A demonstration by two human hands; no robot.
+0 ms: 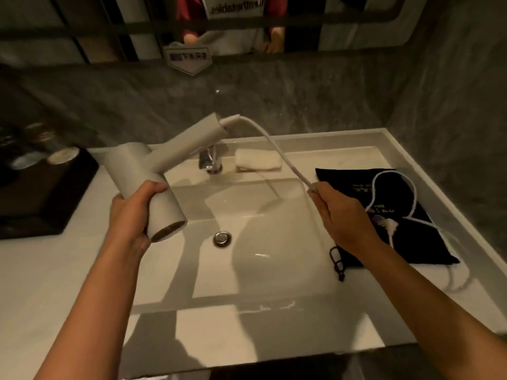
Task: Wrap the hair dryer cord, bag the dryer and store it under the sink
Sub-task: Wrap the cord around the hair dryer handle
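My left hand [131, 215] grips the barrel of a pale grey hair dryer [142, 171], held above the left side of the sink [274, 270] with its handle pointing up and away. A white cord [274, 144] leaves the handle's end and runs down to my right hand [343, 218], which pinches it over the sink's right side. The rest of the cord loops across a flat black drawstring bag [428, 242] on the counter to the right, where the plug [391, 226] lies.
A chrome tap [211, 160] and a folded white towel [258, 160] sit behind the basin, and the drain [222, 238] is in its middle. A dark tray [41, 193] with cups stands at the left. The mirror [247, 23] hangs above on a grey wall.
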